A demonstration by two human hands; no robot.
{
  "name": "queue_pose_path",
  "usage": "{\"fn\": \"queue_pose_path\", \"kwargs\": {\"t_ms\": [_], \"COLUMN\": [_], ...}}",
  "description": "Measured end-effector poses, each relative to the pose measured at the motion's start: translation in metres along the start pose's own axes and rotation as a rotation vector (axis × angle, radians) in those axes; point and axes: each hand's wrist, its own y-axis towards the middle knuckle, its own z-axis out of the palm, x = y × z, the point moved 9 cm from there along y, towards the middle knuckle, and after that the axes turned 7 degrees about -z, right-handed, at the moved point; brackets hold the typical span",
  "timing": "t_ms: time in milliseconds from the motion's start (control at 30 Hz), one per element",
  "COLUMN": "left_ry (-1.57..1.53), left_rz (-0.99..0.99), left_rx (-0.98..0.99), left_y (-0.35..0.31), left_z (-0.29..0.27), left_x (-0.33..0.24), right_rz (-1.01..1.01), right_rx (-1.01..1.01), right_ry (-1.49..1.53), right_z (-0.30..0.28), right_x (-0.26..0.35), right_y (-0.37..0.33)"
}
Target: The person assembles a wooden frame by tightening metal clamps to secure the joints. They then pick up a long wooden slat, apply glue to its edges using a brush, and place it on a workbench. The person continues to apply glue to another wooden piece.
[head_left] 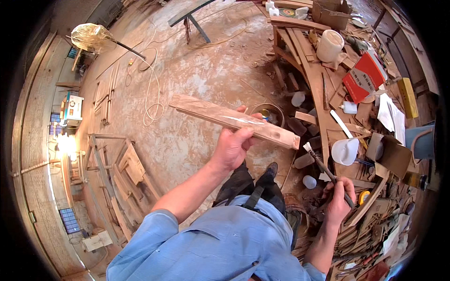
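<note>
My left hand (232,148) grips a wooden board (208,112) from below, its fingers wrapped round the edge. The board slants in front of me, with a notched end toward the right and a wet-looking pale streak on its upper face. In my right hand (341,200) is a dark-handled brush (324,166). Its whitish tip points up and left, close to the board's right end but apart from it. Just beyond the brush stands a white plastic container (346,151) at the bench's edge; I cannot make out its contents.
A cluttered workbench (313,84) runs along the right, with a white jug (330,46), a red box (362,77) and an open cardboard box (387,151). Wood scraps (370,229) pile up at lower right. A wooden frame (101,164) leans at left; a cable (153,93) crosses the floor.
</note>
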Motion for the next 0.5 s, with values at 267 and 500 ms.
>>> {"fn": "queue_pose_path", "kwargs": {"t_ms": [267,500], "left_ry": [-0.275,-0.297], "left_rz": [-0.084,-0.145], "left_rx": [-0.323,-0.408], "left_y": [0.021,0.013], "left_z": [-0.068,-0.064], "left_x": [0.029,0.038], "right_rz": [-0.271,-0.4], "right_rx": [0.24,0.325], "right_ry": [0.126,0.143], "right_z": [0.042,0.068], "right_x": [0.041,0.046], "right_y": [-0.013,-0.011]}}
